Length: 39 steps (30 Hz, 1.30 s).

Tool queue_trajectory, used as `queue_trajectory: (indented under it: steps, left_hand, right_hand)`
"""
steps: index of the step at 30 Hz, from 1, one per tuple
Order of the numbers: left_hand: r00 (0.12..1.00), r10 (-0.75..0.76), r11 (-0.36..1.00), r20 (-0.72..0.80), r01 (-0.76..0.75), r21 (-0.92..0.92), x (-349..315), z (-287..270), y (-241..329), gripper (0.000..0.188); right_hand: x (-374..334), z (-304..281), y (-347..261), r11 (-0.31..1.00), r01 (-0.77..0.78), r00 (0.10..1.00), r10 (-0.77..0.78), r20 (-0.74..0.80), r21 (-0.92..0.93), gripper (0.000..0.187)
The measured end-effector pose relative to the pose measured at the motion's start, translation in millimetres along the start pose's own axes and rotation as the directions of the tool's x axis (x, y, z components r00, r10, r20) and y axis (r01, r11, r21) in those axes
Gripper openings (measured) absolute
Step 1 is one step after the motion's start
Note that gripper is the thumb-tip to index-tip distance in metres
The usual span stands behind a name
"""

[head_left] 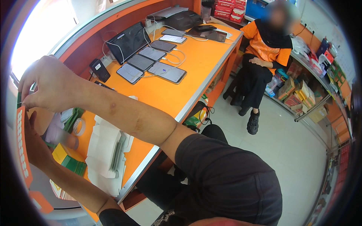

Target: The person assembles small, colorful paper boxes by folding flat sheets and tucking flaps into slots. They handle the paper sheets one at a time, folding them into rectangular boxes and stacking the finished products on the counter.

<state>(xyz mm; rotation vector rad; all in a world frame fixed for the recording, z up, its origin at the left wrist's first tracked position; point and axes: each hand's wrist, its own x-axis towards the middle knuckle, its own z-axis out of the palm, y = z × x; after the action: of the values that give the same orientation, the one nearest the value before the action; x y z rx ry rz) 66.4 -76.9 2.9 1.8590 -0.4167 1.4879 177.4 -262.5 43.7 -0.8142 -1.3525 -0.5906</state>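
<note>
Blown-out glare at upper left, dark-rimmed fisheye distortion

Orange surface (203, 56): phones (166, 72) on cables, propped dark tablet (130, 43), white cartons (102, 145), yellow-green packs (65, 154).

From the view's centre, phones (164, 72) lie on the table (184, 94) at eleven o'clock, a tablet (128, 43) behind them; card pieces (101, 150) lie at eight, the right hand (52, 84) near nine; a co-worker (268, 51) sits at two, shelving (312, 74) nearer three.
</note>
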Motion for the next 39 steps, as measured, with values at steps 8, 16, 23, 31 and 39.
queue_trajectory:
  steps: [8, 16, 23, 31, 39]
  left_hand:
    - [0.997, -0.070, 0.995, -0.037, 0.067, -0.072, 5, -2, 0, 0.031]
    - [0.981, -0.173, 0.985, -0.090, 0.171, -0.027, 0, 3, 12, 0.031]
    - [0.976, -0.217, 0.964, -0.037, 0.207, -0.169, 14, 4, 20, 0.027]
    - [0.943, -0.328, 0.912, -0.047, 0.304, -0.277, 13, 9, 45, 0.030]
    - [0.987, -0.090, 0.889, -0.136, 0.141, 0.435, 13, 0, 31, 0.036]
  right_hand:
    - [-3, 2, -5, 0.999, 0.048, 0.999, -0.048, -0.014, 0.003, 0.013]
    - [-3, 1, -8, 0.994, -0.085, 0.996, 0.085, 0.010, 0.069, 0.012]
    - [-3, 5, -8, 0.997, -0.080, 0.989, 0.078, 0.130, 0.014, 0.023]
    - [-14, 10, -22, 0.997, -0.077, 0.973, 0.070, 0.218, 0.023, 0.040]
    - [-4, -8, -41, 0.969, -0.248, 0.890, 0.225, 0.397, 0.006, 0.052]
